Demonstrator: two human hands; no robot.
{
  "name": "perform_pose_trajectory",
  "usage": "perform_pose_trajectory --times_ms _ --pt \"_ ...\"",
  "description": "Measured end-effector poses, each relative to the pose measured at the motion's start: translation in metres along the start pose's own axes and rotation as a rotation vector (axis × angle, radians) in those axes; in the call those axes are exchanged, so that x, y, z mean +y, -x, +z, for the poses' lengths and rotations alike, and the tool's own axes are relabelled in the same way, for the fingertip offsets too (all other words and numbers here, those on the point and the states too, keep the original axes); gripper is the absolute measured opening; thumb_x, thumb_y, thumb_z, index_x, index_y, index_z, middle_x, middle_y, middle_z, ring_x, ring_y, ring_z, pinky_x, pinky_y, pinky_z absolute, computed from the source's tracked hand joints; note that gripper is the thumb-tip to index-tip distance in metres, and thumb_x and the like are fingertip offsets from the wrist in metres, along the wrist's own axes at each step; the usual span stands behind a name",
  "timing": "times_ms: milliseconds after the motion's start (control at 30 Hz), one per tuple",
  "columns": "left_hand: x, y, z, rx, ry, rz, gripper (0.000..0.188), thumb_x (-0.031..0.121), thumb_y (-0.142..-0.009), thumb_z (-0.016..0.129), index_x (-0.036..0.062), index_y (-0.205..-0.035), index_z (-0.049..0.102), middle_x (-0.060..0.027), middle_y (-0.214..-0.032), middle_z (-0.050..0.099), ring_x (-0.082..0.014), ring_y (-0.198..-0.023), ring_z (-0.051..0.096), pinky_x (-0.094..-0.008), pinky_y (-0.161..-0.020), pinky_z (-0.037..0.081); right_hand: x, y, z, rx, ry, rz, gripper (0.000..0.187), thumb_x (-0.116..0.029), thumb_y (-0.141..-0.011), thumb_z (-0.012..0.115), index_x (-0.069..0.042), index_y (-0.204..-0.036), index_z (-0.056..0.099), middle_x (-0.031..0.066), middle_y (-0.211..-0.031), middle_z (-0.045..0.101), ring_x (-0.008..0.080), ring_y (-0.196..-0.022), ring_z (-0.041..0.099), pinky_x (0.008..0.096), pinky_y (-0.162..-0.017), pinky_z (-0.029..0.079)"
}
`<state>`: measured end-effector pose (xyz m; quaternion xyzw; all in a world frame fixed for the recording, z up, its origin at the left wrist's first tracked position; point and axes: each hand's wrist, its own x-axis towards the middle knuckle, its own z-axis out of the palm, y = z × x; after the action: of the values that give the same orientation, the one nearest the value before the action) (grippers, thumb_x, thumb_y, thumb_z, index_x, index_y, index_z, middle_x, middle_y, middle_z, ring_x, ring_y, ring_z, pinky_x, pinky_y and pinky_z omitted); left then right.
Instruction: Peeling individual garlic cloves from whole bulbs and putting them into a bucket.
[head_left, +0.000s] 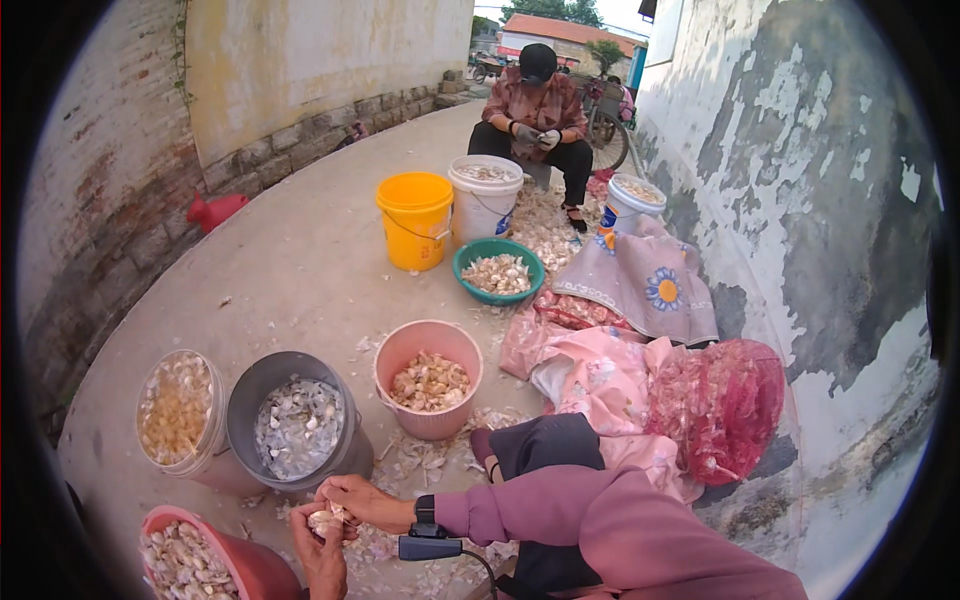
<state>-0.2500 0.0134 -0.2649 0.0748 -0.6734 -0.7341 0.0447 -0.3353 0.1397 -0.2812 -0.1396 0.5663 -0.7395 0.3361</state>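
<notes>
Low in the view, near the bottom edge: two bare hands meet over a garlic bulb (325, 520), above a concrete floor (300, 260) littered with papery skins.
Right hand: the right hand (365, 500) reaches in from a mauve sleeve, a black watch at the wrist; its fingers are curled onto the top of the bulb, grip clamped on it.
Left hand: the left hand (322, 560) comes up from the bottom edge and cups the same bulb from below, fingers closed on it.
Garlic bulb: pale, partly hidden between the two hands, just right of the red bucket's rim.
Red bucket: the red bucket (255, 565) at the lower left holds garlic cloves and touches the frame edge.
Grey bucket: the grey bucket (345, 450), just above the hands, holds white skins.
Clear tub: the clear tub (215, 415) of yellowish peeled cloves stands touching the grey bucket on its left.
Pink bucket: the pink bucket (435, 425), to the right of the grey one, is part full of cloves.
Farther off: a green basin (470, 285) with cloves, a yellow bucket (414, 220) and a white bucket (484, 205) stand side by side.
Red mesh sack: the red mesh sack (725, 405) of garlic lies by the peeling wall, on pink cloth.
Other person: a seated person (535, 110) in a dark cap works well apart, at the far end.
</notes>
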Motion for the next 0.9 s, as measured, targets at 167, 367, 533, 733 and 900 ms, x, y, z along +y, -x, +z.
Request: perform_pose_trajectory --times_ms 167,367,533,733,900 --pt "-0.001 0.0 0.003 0.011 -0.064 -0.022 0.02 0.005 -0.093 0.055 0.0046 -0.11 0.045 -0.0075 -0.093 0.056 -0.0119 -0.072 0.06 -0.0246 -0.064 0.053 0.01 0.002 -0.006 -0.152 -0.315 0.017 0.033 -0.035 -0.103 0.045 -0.004 -0.103 0.057 0.0035 -0.082 0.057 0.0085 -0.059 0.05 0.023 -0.048 0.039" --pt "0.002 -0.004 0.002 0.008 -0.017 0.002 0.019 0.005 -0.093 0.054 0.0042 -0.11 0.046 -0.007 -0.091 0.058 -0.0122 -0.073 0.061 -0.0245 -0.064 0.053 0.01 -0.003 -0.007 -0.093 -0.163 0.053 0.027 -0.029 -0.099 0.053 -0.005 -0.111 0.054 0.0017 -0.087 0.057 0.0063 -0.065 0.049 0.0218 -0.054 0.039" --pt "0.014 0.002 0.009 0.025 0.023 -0.053 0.018 0.004 -0.092 0.054 0.0043 -0.109 0.047 -0.0065 -0.091 0.058 -0.0123 -0.073 0.062 -0.025 -0.065 0.053 0.012 -0.006 -0.008 -0.039 -0.082 0.043 0.023 -0.021 -0.095 0.055 -0.003 -0.109 0.057 0.0015 -0.087 0.058 0.0063 -0.066 0.05 0.0231 -0.054 0.04" --pt "0.017 0.005 0.005 0.04 0.026 -0.057 0.023 0.003 -0.091 0.055 0.0041 -0.112 0.046 -0.0073 -0.092 0.057 -0.0137 -0.074 0.061 -0.027 -0.065 0.054 0.006 -0.008 -0.017 0.044 -0.068 0.09 0.021 -0.014 -0.096 0.054 -0.002 -0.113 0.056 -0.0012 -0.088 0.055 0.0034 -0.068 0.046 0.0192 -0.052 0.034" --pt "0.032 0.013 0.0 0.136 -0.024 -0.109 0.021 0.008 -0.092 0.058 0.0052 -0.111 0.049 -0.0049 -0.091 0.056 -0.0122 -0.075 0.06 -0.0256 -0.067 0.053 -0.03 -0.018 -0.038 0.015 -0.649 0.183 0.02 -0.018 -0.1 0.05 -0.001 -0.11 0.051 -0.003 -0.082 0.046 0.0028 -0.061 0.037 0.0189 -0.048 0.029"
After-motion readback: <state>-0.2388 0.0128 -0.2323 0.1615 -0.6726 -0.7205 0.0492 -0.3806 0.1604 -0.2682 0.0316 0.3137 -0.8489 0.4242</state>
